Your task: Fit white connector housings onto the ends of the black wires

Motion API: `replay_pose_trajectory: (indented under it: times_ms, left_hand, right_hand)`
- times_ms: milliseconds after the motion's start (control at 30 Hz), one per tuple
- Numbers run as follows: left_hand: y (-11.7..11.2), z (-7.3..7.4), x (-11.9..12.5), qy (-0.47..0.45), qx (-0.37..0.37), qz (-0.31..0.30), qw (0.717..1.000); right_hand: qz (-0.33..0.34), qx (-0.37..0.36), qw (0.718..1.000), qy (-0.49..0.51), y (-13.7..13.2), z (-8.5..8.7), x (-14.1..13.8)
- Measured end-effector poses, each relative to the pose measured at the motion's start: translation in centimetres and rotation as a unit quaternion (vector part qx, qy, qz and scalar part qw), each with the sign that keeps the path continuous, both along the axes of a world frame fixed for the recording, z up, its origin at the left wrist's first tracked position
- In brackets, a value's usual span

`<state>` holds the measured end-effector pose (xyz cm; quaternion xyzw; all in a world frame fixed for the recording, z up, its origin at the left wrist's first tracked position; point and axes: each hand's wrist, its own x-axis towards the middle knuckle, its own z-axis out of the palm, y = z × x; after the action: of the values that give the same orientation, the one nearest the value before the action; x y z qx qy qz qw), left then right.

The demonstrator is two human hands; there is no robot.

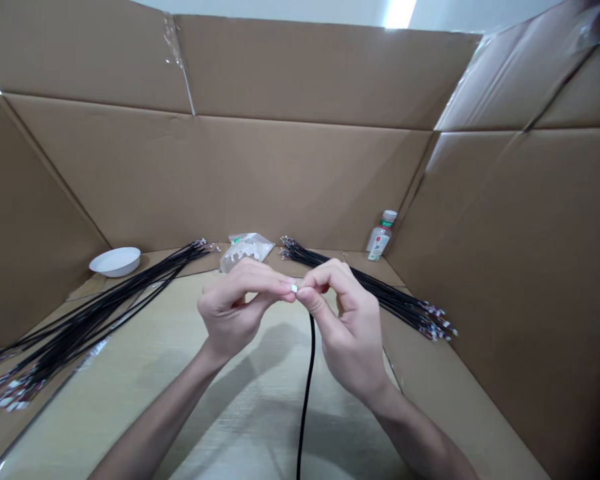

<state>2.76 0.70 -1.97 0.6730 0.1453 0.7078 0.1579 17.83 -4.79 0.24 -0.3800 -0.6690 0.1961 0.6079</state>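
Between the fingertips of both hands sits a small white connector [295, 289]. My left hand [237, 303] pinches it from the left, thumb and forefinger closed. From the other side my right hand [343, 327] is closed in a pinch where the connector meets the cable end; the wires there are hidden by the fingers. A black cable [307, 393] hangs from below the right fingers down to the bottom edge of the view.
Bundles of black cables with white connector ends lie left [100, 313] and right [380, 290]. At the back are a clear bag of small white parts [247, 250], a white bowl [116, 262] and a bottle [381, 237]. Cardboard walls [300, 180] surround the table [180, 353].
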Motion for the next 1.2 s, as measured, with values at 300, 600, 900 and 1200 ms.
replay_pose_trajectory:
  times_ms: [300, 600, 900, 1200]
  left_hand:
    - [0.4, 0.3, 0.2, -0.085, -0.182, -0.046, 0.978]
    - [0.8, 0.3, 0.0, -0.112, -0.26, -0.061, 0.957]
    - [-0.1, 1.2, 0.3, -0.152, -0.354, -0.135, 0.913]
    - [-0.5, 1.7, 0.3, -0.173, -0.435, -0.189, 0.863]
  right_hand:
    - [0.103, -0.09, 0.981, 0.135, 2.2, -0.2, 0.1]
    - [0.138, -0.14, 0.973, 0.119, 3.3, -0.3, 1.0]
    - [0.06, -0.007, 0.998, -0.02, 2.6, -0.2, 0.8]
    - [0.048, -0.021, 0.998, -0.02, 2.6, -0.4, 0.3]
